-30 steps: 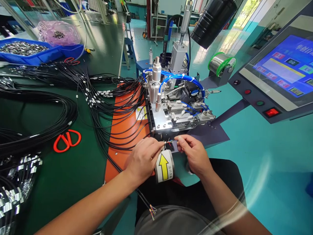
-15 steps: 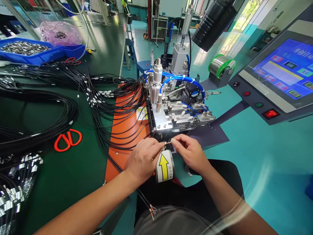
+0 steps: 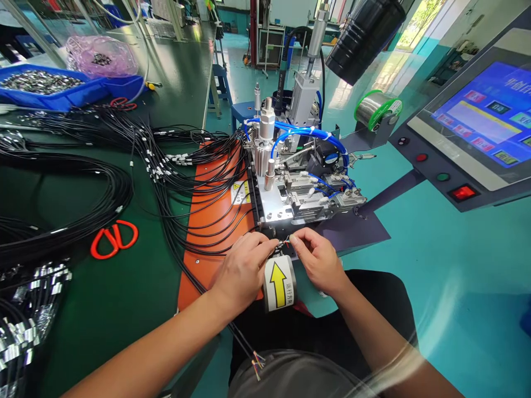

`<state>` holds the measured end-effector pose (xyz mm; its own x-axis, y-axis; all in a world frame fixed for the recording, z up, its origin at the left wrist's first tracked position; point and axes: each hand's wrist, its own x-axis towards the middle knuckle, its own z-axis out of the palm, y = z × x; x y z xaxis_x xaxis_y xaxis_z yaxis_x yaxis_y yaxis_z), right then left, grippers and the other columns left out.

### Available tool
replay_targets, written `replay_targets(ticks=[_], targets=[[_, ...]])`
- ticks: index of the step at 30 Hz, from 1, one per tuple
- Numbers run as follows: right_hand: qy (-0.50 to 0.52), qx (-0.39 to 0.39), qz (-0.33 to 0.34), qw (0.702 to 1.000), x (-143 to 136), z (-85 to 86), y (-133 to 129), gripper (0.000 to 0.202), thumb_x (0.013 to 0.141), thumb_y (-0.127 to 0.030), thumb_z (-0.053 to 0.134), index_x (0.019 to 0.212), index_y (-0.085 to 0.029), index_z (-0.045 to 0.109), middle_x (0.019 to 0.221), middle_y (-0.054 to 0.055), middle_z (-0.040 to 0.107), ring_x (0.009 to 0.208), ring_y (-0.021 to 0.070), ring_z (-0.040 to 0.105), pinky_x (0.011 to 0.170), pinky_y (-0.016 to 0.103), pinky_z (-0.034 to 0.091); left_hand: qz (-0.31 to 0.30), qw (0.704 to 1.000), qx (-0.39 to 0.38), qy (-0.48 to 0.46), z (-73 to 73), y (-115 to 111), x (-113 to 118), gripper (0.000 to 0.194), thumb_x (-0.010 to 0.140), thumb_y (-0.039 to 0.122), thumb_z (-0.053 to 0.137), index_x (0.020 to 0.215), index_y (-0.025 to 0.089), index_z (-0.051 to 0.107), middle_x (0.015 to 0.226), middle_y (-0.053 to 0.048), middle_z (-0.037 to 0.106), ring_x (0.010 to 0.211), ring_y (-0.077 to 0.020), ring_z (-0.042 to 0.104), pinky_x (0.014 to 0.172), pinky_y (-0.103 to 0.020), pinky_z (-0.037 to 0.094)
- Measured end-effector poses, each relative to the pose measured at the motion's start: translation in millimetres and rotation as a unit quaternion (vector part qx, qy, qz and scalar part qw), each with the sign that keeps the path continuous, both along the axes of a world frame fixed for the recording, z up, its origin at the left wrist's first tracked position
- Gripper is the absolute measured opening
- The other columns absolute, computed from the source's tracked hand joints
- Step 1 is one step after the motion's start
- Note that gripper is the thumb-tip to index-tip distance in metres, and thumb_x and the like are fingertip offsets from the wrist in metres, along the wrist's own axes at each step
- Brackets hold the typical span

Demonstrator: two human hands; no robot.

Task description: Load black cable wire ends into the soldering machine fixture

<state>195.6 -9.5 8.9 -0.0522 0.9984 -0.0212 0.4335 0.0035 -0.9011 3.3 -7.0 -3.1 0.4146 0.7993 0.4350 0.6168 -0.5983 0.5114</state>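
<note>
At the front edge of a metal machine [image 3: 307,193], my two hands meet over a short cable end with thin coloured wires [image 3: 285,242]. My left hand [image 3: 244,262] is closed on the cable end, its thumb and index finger pressed together. From the right, my right hand [image 3: 317,257] pinches the thin wire tips between thumb and index finger. Just below sits a white cylinder with a yellow arrow [image 3: 281,283]. Other black cables [image 3: 219,226] lie across the orange plate [image 3: 203,268] left of my left hand. Wire ends [image 3: 257,365] hang by my lap.
Orange-handled scissors [image 3: 114,240] lie on the green table [image 3: 145,309] among cable bundles [image 3: 103,182]. A blue tray [image 3: 89,91] of small metal parts stands at the back left. To the right are a solder spool [image 3: 375,110] and a control panel with a screen [image 3: 485,116].
Both hands stay nearly in place at the wires, with only slight finger movement. The view has shifted very slightly.
</note>
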Motion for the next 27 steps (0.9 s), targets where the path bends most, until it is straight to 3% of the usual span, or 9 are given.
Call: replay_targets(ticks=[27], targets=[[0.024,0.006,-0.011,1.0,-10,-23.5,3,0.022,0.095,-0.038,0.048,0.085,-0.022,0.059,0.079,0.001,0.06,0.071,0.0169,0.055,0.066,0.027,0.043,0.022,0.999,-0.027,0.004,-2.4,0,0,0.029,0.09,0.005,0.047,0.106,0.018,0.068,0.095,-0.007,0.06,0.089,-0.0189,0.057,0.076,-0.031,0.051]])
